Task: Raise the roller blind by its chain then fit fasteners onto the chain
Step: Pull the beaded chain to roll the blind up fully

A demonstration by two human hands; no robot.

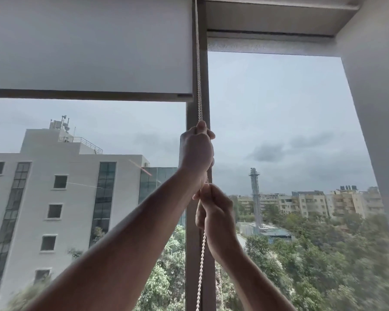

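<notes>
Left hand [195, 151] fisted around the bead chain [202, 261] above, right hand [216, 212] gripping it just below

One view only here, the head camera, and it's tilted upward and forward, facing straight out a tall window. The vertical window frame post [197, 243] runs up the centre of the frame, very near the lens. Both forearms come in from the bottom edge, so the camera sits just behind and below the hands: left hand [195, 151] at mid-frame, right hand [218, 212] just beneath it, both close up. The bead chain [201, 265] drops along the post to the bottom edge. The blind [88, 46] fills the upper left. Wide-angle bend shows at the right, where the wall [377, 108] leans inward. Distant buildings [54, 187] lie lower left.
</notes>
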